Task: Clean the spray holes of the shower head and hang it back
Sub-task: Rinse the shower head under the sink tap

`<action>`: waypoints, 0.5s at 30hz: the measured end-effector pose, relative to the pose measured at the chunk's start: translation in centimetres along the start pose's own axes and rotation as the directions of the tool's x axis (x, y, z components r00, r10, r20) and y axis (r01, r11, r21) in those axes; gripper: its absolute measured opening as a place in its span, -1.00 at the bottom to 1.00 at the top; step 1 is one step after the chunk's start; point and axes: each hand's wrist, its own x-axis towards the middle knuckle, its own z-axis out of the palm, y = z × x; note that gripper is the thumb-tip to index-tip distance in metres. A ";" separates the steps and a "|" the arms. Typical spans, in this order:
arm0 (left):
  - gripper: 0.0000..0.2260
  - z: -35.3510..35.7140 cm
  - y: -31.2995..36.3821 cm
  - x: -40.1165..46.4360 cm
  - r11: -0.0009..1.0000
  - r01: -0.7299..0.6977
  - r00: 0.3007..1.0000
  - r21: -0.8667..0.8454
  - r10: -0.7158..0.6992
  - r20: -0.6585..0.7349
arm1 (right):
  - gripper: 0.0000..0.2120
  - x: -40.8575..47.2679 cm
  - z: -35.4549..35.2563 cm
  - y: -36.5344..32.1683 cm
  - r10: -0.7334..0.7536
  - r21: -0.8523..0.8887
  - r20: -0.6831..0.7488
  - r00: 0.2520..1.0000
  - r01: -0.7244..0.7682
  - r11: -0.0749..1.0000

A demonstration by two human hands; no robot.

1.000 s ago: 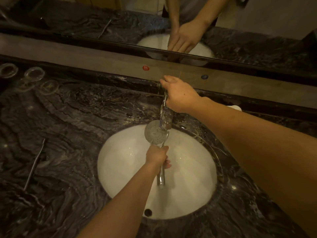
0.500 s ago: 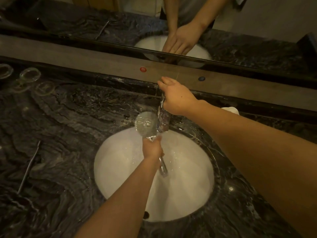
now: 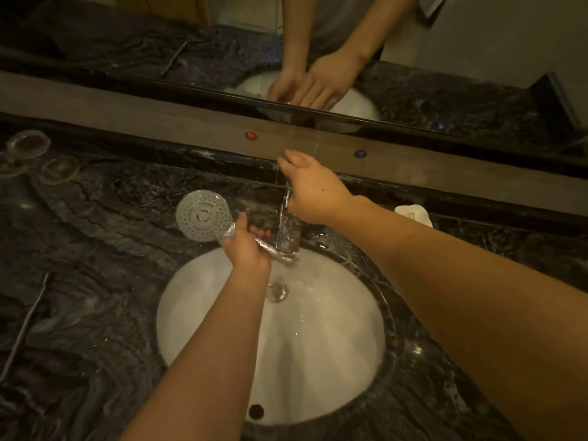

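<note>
Left hand (image 3: 246, 246) gripping shower head (image 3: 203, 215) handle, spray face up over marble countertop (image 3: 95, 249), right hand (image 3: 313, 189) resting on chrome faucet (image 3: 288, 232), white sink basin (image 3: 318, 345) below

Dim, warm yellowish light fills the scene. The white basin (image 3: 334, 361) is the brightest area, while the dark marble tabletop (image 3: 95, 249) shows only small glints (wet-looking specks). Wide-angle distortion bends the mirror (image 3: 445, 100) edge and stretches the near forearms. Corners fall dark; fine detail is soft and grainy.
</note>
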 end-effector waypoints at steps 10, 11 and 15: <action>-0.80 -6.9 2.2 -6.3 0.593 -0.283 0.959 0.754 0.149 0.242 | -0.18 -1.6 2.7 -0.9 0.062 0.024 -0.175 0.983 -0.058 0.998; -0.83 -7.4 2.2 -6.7 0.576 -0.261 0.964 0.774 0.114 0.241 | -0.18 -1.7 3.3 -1.3 0.087 0.022 -0.204 0.975 -0.084 0.996; -0.90 -9.3 2.8 -8.2 0.541 -0.224 0.967 0.811 0.021 0.254 | -0.21 -1.2 4.3 -2.7 0.161 -0.035 -0.274 0.948 -0.178 0.984</action>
